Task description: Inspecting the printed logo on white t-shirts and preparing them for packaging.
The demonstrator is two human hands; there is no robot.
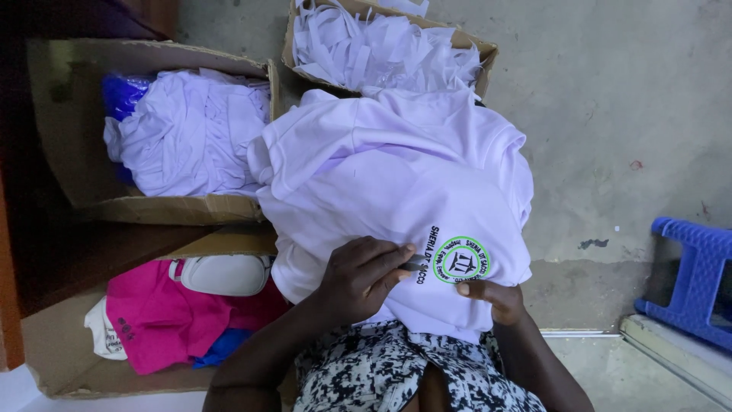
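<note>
View from above of a seated person working on a pale lilac shirt (396, 175), which lies heaped over the lap, in front of the boxes and between the two hands. The round green badge (460, 259) stitched on the shirt faces the camera.

Hidden or unclear: the left hand (358, 278) rests on the cloth just left of the badge, its fingers curled and pinched around a small dark tool (415, 265); only the tip of the tool shows, so its kind cannot be told. The right hand (492, 296) is mostly tucked beneath the shirt's lower edge; only the thumb and part of the palm show, the thumb pressed on the cloth just under the badge, gripping the fabric. Both forearms are cut off by the bottom edge. The patterned black-and-white garment (381, 374) across the lap is partly covered by the shirt.

Containers: a cardboard box at upper left (69, 114) holds more crumpled lilac cloth, with a bit of blue plastic (122, 91) at its far side. A second box at the top (465, 42), cut off by the frame, is filled with pale strips of fabric. A third box at lower left (46, 358) holds a pink garment (160, 317), a white bag (225, 273) and a scrap of blue cloth.

A blue plastic stool (694, 275) stands well apart on the concrete floor (610, 114), at the right edge.
</note>
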